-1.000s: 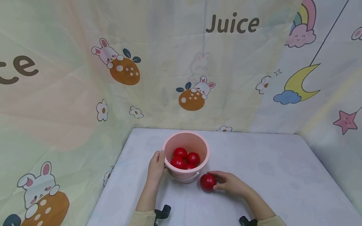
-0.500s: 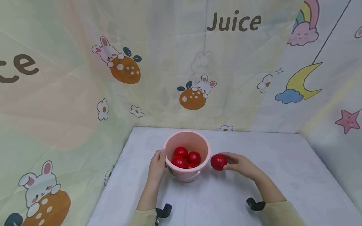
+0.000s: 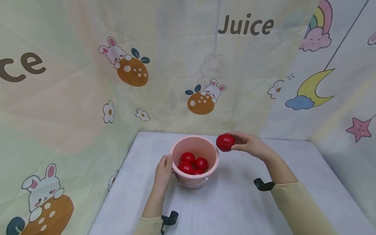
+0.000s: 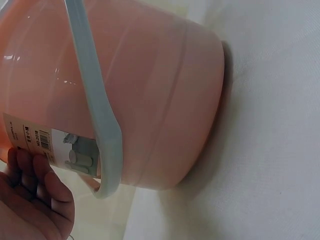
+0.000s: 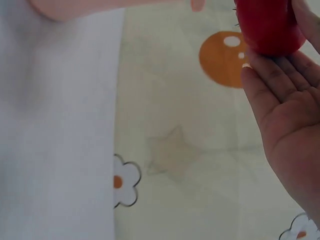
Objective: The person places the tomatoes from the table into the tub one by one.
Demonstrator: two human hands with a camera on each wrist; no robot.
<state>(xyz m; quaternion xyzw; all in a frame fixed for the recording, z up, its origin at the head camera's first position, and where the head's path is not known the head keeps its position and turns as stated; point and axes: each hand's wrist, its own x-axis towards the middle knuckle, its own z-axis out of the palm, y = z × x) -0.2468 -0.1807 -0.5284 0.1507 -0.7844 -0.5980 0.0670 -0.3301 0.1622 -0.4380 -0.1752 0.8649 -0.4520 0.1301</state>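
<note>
A pink bucket (image 3: 187,180) stands tilted toward the camera, with several red tomatoes (image 3: 185,167) inside. My left hand (image 3: 163,171) grips its left rim; in the left wrist view those fingers (image 4: 37,170) curl against the wall beside a paper label (image 4: 55,147). The bucket's pale handle (image 4: 105,120) hangs down along the side. Another red tomato (image 3: 225,142) is held up between the thumb and fingers of my right hand (image 3: 252,146), just above and right of the bucket's rim. In the right wrist view small stem leaves show at this tomato's (image 5: 270,25) edge.
A white-covered table (image 3: 249,202) lies under the bucket. Behind and at the sides hangs a printed cloth (image 3: 164,65) that meets the table's far edge. Black wrist-camera mounts (image 3: 169,218) stick out near both sleeves.
My right hand has lifted the tomato off the table beside the bucket and raised it to rim height, up and to the right. The left hand and bucket have stayed put.
</note>
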